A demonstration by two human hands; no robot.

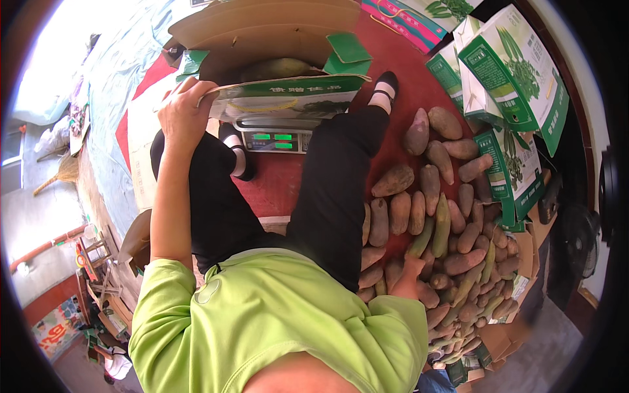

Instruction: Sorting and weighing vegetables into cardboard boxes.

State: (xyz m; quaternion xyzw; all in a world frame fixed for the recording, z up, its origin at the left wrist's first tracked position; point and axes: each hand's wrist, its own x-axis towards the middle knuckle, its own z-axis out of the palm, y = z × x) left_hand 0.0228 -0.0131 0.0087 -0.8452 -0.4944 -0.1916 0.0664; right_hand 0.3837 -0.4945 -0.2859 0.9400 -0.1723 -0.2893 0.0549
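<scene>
My left hand [185, 112] grips the near flap of an open cardboard box [282, 98], fingers curled over its top edge. The box rests on a digital scale [274, 141] with lit green displays, between my feet. Inside lies a long greenish vegetable [278, 68], partly hidden by the flap. At my right side, my right hand [409, 278] reaches down among a pile of long brownish, reddish vegetables [465, 262]. A few green ones [441, 226] lie close to it. My right fingers are mostly hidden, so what they touch is unclear.
Printed green-and-white cartons [511, 72] stand at the right beyond the pile, and a pink-edged carton [406, 23] lies at the far side. A dark fan [576, 239] is at the right edge. Pale blue sheeting [114, 98] and a straw broom [63, 171] are at the left.
</scene>
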